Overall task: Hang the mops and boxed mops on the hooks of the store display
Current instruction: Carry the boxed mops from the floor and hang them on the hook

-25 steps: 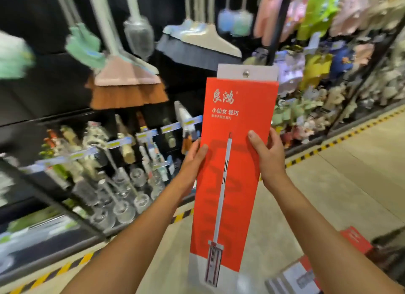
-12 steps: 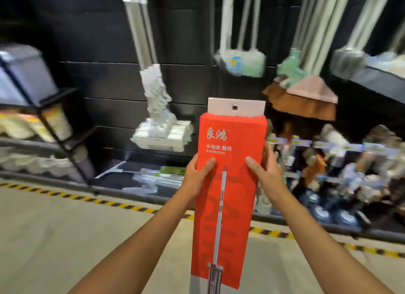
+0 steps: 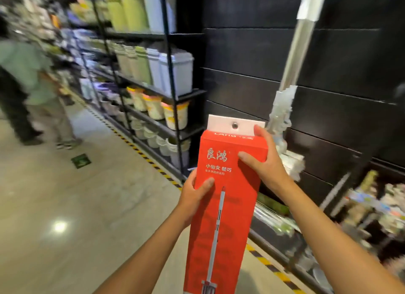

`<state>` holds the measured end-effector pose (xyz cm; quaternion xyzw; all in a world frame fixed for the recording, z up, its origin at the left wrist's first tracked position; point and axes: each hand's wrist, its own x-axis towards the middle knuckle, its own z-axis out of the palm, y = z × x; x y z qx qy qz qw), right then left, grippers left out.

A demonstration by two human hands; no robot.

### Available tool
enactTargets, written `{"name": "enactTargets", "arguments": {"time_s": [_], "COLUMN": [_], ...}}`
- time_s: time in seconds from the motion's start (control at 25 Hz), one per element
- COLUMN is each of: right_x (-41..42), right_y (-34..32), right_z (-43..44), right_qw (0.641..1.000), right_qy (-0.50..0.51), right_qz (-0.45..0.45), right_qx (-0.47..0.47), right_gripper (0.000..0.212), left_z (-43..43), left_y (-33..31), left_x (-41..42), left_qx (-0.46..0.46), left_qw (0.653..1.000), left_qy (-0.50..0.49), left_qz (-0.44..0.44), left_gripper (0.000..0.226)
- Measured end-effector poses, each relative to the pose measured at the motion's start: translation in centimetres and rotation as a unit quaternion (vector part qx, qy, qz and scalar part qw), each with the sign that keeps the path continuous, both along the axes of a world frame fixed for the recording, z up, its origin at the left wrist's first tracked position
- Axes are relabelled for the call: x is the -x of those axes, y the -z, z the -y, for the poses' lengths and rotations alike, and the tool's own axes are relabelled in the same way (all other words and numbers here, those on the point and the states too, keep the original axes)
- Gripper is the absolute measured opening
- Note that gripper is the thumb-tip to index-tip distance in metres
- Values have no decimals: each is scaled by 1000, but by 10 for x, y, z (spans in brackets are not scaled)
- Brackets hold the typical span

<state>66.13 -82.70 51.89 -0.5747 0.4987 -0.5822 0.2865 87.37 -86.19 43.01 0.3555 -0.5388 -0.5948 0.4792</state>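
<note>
Red boxed mop [image 3: 221,206] sits upright at centre frame, running from mid-height down past the bottom edge. Both hands clamp it. Left hand [image 3: 192,197] wraps the box's left edge about a third of the way down, thumb flat on the front face. Right hand [image 3: 263,162] sits higher on the right edge near the top, thumb on the front, fingers curled round the back and one finger up against the white hang tab [image 3: 232,125]. Staggered grip probably steadies a long, narrow carton and keeps the top steerable. The tab and its metal eyelet [image 3: 235,125] stay uncovered and face the person, likely so the hole can be lined up with a hook.

Black slat wall [image 3: 339,74] fills the upper right; a hanging mop [image 3: 285,109] already dangles there, just behind the box's top right corner. No free hook is visible; too dark and blurred to tell. Shelf rack of bins [image 3: 175,92] stands left of centre. Another person [image 3: 28,85] stands at far left, blurred. Box not yet hung; judged as still carrying and looking for a hook.
</note>
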Motion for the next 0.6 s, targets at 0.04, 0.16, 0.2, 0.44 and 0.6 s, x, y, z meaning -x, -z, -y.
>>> {"name": "enactTargets", "arguments": {"time_s": [0.04, 0.16, 0.2, 0.44, 0.6], "right_x": [-12, -45, -57, -152, -211], "right_y": [2, 5, 4, 0, -4], "right_z": [29, 114, 140, 269, 339], "right_qw": [1000, 997, 996, 972, 957], "right_qy": [-18, -76, -94, -234, -290], "right_qz": [-2, -5, -2, 6, 0], "right_qx": [0, -6, -7, -7, -1], "right_gripper": [91, 83, 81, 77, 83], "left_z": [21, 81, 97, 164, 209], "left_y": [1, -1, -4, -12, -12], "left_x": [-15, -54, -66, -148, -195], "left_qx": [2, 5, 8, 22, 22], "left_qw": [1000, 995, 993, 970, 952], "left_qy": [-24, -94, -115, -239, -303], "left_qz": [3, 24, 31, 45, 37], "left_gripper": [68, 71, 71, 77, 74]}}
